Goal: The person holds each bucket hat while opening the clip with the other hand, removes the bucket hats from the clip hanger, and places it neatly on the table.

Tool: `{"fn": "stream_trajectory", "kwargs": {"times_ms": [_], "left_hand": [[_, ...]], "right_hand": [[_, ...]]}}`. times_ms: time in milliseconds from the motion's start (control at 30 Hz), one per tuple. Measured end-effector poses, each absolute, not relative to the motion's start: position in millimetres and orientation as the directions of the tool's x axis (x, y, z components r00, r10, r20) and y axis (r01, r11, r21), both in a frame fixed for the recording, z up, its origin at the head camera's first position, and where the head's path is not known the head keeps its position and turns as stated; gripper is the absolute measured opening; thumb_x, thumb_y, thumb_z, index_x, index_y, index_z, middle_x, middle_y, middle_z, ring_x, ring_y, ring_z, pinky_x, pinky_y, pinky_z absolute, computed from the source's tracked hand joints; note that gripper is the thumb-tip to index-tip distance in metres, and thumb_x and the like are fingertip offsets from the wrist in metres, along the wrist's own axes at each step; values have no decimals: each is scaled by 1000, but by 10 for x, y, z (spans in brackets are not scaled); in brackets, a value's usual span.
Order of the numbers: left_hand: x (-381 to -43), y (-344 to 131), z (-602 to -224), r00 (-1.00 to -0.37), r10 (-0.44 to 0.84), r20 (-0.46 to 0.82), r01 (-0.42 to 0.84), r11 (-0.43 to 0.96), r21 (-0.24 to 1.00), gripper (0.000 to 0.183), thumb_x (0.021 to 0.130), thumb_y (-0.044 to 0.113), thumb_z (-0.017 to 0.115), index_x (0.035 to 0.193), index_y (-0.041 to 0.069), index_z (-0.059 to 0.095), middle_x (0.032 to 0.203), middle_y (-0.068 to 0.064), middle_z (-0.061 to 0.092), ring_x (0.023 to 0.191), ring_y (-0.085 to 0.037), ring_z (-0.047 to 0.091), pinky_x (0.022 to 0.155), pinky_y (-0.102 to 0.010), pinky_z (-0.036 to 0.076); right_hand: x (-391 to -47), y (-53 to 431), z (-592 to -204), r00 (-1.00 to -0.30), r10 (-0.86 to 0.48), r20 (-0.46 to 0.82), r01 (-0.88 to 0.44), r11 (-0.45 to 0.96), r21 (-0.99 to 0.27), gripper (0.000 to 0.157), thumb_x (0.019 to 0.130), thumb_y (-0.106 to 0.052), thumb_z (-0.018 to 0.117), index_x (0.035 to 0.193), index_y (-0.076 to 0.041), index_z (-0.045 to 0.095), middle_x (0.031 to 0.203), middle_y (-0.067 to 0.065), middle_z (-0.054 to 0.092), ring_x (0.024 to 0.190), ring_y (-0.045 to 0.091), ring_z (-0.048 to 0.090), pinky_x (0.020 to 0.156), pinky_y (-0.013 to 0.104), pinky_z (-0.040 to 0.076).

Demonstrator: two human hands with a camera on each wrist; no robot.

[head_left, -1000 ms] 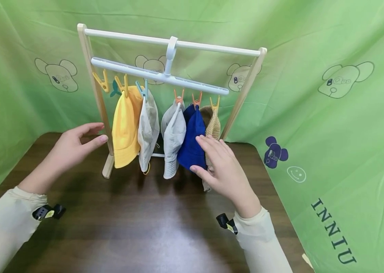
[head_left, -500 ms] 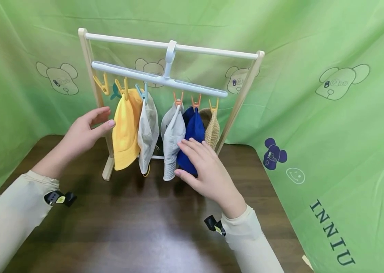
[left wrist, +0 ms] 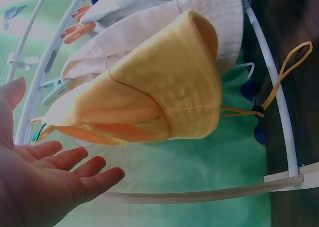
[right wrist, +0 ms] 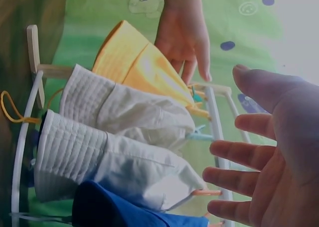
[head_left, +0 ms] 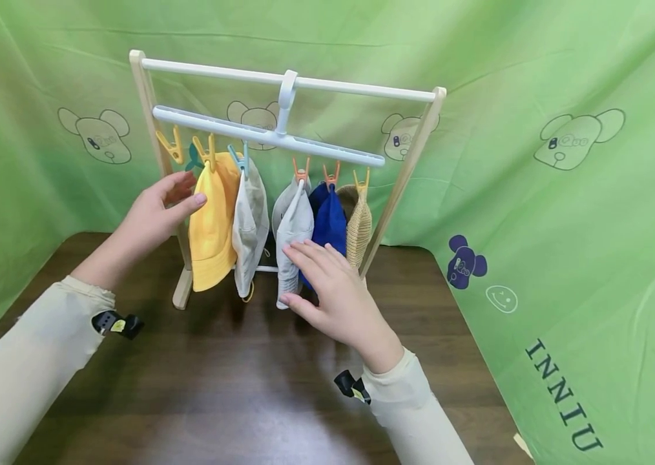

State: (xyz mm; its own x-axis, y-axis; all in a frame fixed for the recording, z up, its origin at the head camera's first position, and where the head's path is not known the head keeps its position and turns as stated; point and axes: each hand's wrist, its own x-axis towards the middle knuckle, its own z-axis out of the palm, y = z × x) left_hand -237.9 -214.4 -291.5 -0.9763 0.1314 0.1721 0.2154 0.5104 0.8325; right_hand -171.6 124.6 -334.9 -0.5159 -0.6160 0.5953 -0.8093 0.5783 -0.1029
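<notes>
Five bucket hats are not all alike; they hang by clothespins from a pale hanger bar [head_left: 272,137]. At the left is a yellow hat [head_left: 211,226], beside it an off-white hat [head_left: 250,226]. Further right hang a light grey hat [head_left: 294,226], a blue hat [head_left: 330,223] and a woven straw hat [head_left: 359,229]. My left hand [head_left: 159,210] is at the yellow hat's left side, thumb and fingers apart, holding nothing. My right hand [head_left: 333,290] is in front of the grey and blue hats, fingers extended; in the right wrist view its palm [right wrist: 294,162] holds nothing.
A wooden rack with a white top rod [head_left: 362,89] carries the hanger on a dark wooden table [head_left: 234,387]. A spare yellow clothespin [head_left: 170,145] hangs at the bar's left end. Green printed cloth [head_left: 537,84] encloses the table's back and sides.
My left hand has moved right and up to the yellow hat. My right hand has moved left from the blue and straw hats toward the grey one. The hats hang as before.
</notes>
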Motion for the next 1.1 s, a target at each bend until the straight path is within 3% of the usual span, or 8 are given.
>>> {"fn": "stream_trajectory", "kwargs": {"times_ms": [200, 533, 867, 1100], "left_hand": [[-2416, -2117, -2867, -975, 160, 155, 215, 498, 840, 85, 101, 49, 60, 164, 9, 20, 166, -17, 28, 152, -37, 30, 121, -56, 28], [-2480, -2041, -2785, -977, 110, 184, 214, 468, 857, 79, 101, 48, 61, 161, 6, 30, 163, -18, 36, 148, -37, 37, 118, -55, 33], [-2510, -1972, -2723, -979, 59, 196, 203, 405, 891, 79, 102, 44, 61, 162, 6, 26, 160, -18, 41, 147, -33, 41, 119, -52, 34], [-2558, -1966, -2699, -981, 34, 189, 187, 399, 898, 77, 101, 47, 62, 160, 7, 33, 154, -17, 49, 142, -29, 46, 116, -51, 38]], "right_hand": [[-1703, 1148, -3355, -529, -632, 566, -807, 580, -107, 69, 94, -44, 73, 150, -12, 51, 149, 8, 56, 140, 26, 50, 118, 53, 35], [-1695, 931, -3419, -502, -654, 566, -835, 538, -118, 69, 96, -45, 71, 151, -10, 50, 148, 6, 58, 137, 20, 54, 114, 39, 42], [-1696, 820, -3419, -515, -664, 542, -838, 523, -156, 69, 96, -45, 70, 151, -10, 50, 147, 7, 58, 138, 18, 53, 113, 40, 43], [-1672, 751, -3423, -537, -659, 527, -827, 534, -174, 68, 97, -47, 68, 151, -11, 49, 147, 6, 58, 138, 18, 53, 114, 38, 43]]}}
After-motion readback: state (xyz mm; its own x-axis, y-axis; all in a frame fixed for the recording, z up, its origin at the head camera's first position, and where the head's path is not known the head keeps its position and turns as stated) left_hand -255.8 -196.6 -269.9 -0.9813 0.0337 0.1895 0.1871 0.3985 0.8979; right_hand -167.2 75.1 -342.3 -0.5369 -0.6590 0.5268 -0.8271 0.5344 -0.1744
